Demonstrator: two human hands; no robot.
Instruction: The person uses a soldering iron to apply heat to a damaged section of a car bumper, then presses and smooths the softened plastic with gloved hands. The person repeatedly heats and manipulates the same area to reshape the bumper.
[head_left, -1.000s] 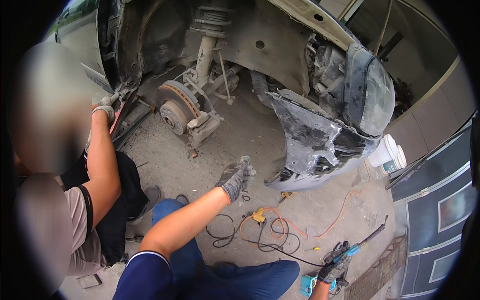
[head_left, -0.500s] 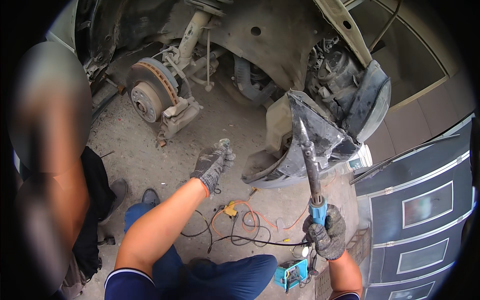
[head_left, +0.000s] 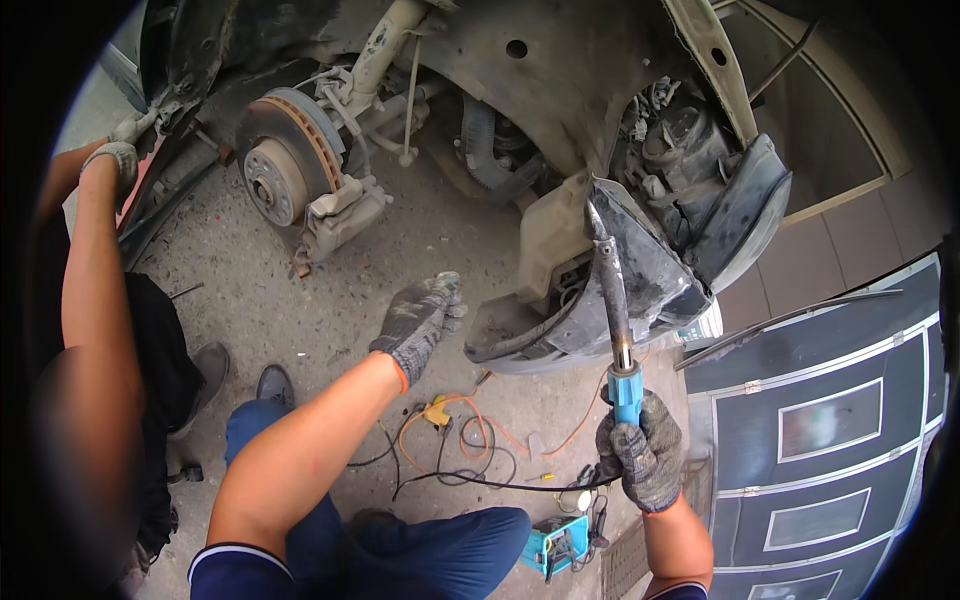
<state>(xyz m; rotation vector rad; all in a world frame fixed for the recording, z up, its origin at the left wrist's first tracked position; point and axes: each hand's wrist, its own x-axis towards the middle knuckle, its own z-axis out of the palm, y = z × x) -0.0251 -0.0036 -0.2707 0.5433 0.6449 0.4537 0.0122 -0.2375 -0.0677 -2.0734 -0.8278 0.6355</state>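
My right hand (head_left: pixel 645 452), in a grey knit glove, is wrapped round the blue handle of a soldering iron (head_left: pixel 615 300). The iron's long metal barrel points up and away, its thin tip in front of the torn end of a dark plastic bumper (head_left: pixel 650 235); I cannot tell whether they touch. A black cord runs left from the handle. My left hand (head_left: pixel 418 315), gloved alike, hangs to the left of the bumper with its fingers curled closed. Whether something small is in them is hidden.
A bare brake disc (head_left: pixel 290 160) and strut (head_left: pixel 385 45) show in the wheel arch. Cables, a yellow plug (head_left: pixel 437 411) and a blue toolbox (head_left: pixel 555 547) lie on the floor. At left works another person, whose gloved hand (head_left: pixel 118 160) is at the car's body. Dark panelling (head_left: pixel 830 360) stands at right.
My view has shifted slightly. The soldering iron is still held beside the bumper, now more upright. My left hand stays curled. The other person's gloved hand has come into sight at the car's body.
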